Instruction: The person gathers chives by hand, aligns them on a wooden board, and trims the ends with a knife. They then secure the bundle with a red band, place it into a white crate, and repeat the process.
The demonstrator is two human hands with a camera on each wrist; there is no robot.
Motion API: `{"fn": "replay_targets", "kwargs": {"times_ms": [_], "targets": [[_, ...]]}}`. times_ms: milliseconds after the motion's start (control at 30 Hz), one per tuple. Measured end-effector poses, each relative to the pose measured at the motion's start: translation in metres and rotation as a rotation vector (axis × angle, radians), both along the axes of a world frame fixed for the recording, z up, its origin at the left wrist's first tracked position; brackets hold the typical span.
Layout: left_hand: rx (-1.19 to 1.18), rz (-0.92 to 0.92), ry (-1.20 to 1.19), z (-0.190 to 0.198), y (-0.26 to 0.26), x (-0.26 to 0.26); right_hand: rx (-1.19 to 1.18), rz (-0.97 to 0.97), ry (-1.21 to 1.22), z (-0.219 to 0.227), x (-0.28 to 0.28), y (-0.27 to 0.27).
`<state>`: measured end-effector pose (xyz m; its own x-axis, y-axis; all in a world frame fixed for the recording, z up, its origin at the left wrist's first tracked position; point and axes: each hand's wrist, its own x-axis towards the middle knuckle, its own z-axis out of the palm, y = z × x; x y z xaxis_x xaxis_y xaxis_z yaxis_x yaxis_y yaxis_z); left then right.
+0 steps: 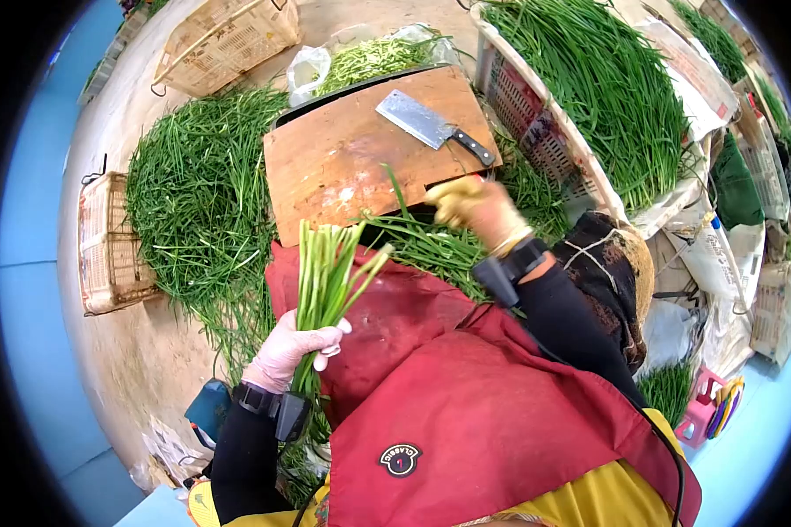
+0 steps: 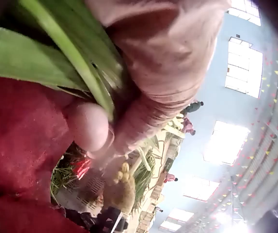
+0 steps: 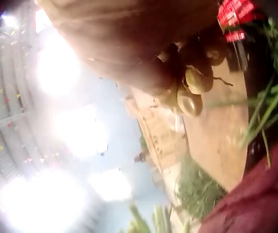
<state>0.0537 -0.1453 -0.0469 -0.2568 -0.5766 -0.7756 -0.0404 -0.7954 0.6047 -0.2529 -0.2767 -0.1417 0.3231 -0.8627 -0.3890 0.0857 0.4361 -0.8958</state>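
The left hand (image 1: 297, 350), in a pale glove, grips a bunch of green stalks (image 1: 323, 281) upright, their pale ends at the top, over the red apron (image 1: 448, 386). In the left wrist view broad green leaves (image 2: 37, 56) run beside the gloved fingers (image 2: 88, 127). The right hand (image 1: 476, 211), in a yellowish glove, hovers at the near right edge of the wooden board (image 1: 343, 158), above loose greens (image 1: 431, 241). Its fingertips (image 3: 190, 99) look curled in the right wrist view; whether they hold anything is unclear.
A cleaver (image 1: 422, 121) lies on the board. Behind it a plastic bag (image 1: 308, 72) holds pale cut stalks. Heaped greens (image 1: 202, 167) lie on the floor at left, near crates (image 1: 110, 246). At right stands a large crate (image 1: 545, 132) full of long greens.
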Motion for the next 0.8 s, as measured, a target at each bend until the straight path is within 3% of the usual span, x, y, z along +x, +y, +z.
{"fn": "replay_targets", "kwargs": {"times_ms": [100, 133, 200, 367, 567, 633, 800], "targets": [[-0.004, 0.044, 0.023, -0.009, 0.001, 0.010, -0.091, -0.431, 0.177, -0.062, -0.063, -0.020], [-0.005, 0.074, 0.027, -0.011, 0.000, 0.010, -0.192, -0.416, 0.405, -0.115, -0.089, -0.028], [-0.002, 0.111, 0.044, -0.011, -0.003, 0.009, -0.067, -0.260, 0.713, -0.153, -0.104, -0.022], [0.011, 0.084, 0.055, -0.008, -0.008, 0.006, 0.110, -0.003, 1.050, -0.132, -0.079, -0.010], [-0.014, 0.106, 0.031, -0.014, -0.005, 0.010, 0.106, 0.000, 1.026, -0.140, -0.084, -0.019], [-0.008, 0.098, 0.042, -0.013, -0.005, 0.010, -0.015, -0.065, 1.083, -0.143, -0.083, -0.014], [-0.026, 0.105, 0.044, -0.017, -0.003, 0.011, -0.020, -0.178, 1.052, -0.116, -0.081, -0.010]]}}
